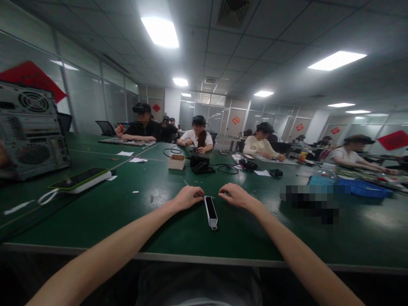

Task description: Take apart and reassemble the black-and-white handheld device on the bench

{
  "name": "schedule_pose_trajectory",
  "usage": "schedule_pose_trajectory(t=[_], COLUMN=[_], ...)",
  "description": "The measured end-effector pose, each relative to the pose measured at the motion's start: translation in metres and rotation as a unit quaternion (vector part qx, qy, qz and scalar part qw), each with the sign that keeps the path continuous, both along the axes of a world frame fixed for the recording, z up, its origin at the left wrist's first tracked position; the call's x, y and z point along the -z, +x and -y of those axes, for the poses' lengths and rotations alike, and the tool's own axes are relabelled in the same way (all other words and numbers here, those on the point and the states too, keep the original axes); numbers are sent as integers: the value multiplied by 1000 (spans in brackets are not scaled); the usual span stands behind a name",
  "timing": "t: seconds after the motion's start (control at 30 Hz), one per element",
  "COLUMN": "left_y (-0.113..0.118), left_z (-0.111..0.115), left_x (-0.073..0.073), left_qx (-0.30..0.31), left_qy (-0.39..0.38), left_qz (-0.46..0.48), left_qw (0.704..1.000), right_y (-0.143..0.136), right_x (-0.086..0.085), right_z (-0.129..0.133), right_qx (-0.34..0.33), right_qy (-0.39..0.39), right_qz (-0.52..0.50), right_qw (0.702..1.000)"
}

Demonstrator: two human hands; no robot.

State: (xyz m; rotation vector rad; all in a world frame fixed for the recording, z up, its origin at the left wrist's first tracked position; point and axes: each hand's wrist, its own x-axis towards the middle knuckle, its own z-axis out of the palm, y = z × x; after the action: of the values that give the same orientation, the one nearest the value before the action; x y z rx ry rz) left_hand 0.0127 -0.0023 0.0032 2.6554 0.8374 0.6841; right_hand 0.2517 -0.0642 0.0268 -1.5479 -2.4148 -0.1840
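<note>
A slim white handheld device (211, 210) with a long black screen lies on the green table, its narrow grey tip pointing toward me. My left hand (188, 197) is at the far end of it, thumb and fingers pinched close to its left corner. Across from it, my right hand (236, 195) is curled just to the right of that end, fingertips drawn toward the thumb. A thin light piece sticks out from the device's far end toward the right hand. Whatever the fingertips hold is too small to make out.
On the green table (178, 229) stand a small cardboard box (177, 162) and a black stand (201, 163) with cables. A phone (79, 178) on a white block and a computer case (32, 131) are left; a blue tray (363, 188) is right. Several people sit opposite.
</note>
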Motion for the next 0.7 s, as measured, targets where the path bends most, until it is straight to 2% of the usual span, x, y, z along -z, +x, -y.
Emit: schedule_pose_trajectory(t=[0.2, 0.37, 0.57, 0.7], left_y=[0, 1, 2, 1], left_z=[3, 4, 2, 3], left_x=[-2, -1, 2, 2], left_qx=[-4, 1, -3, -1], left_qy=[41, 54, 64, 61], left_qz=[-27, -30, -32, -38], left_qw=[999, 998, 997, 997], right_y=[35, 56, 57, 50], right_x=[-17, -22, -16, -12], right_z=[5, 11, 13, 13], right_qx=[58, 91, 78, 82], right_qy=[-21, -95, -226, -259], right_qz=[-22, -85, -110, -96], right_qw=[998, 988, 965, 957])
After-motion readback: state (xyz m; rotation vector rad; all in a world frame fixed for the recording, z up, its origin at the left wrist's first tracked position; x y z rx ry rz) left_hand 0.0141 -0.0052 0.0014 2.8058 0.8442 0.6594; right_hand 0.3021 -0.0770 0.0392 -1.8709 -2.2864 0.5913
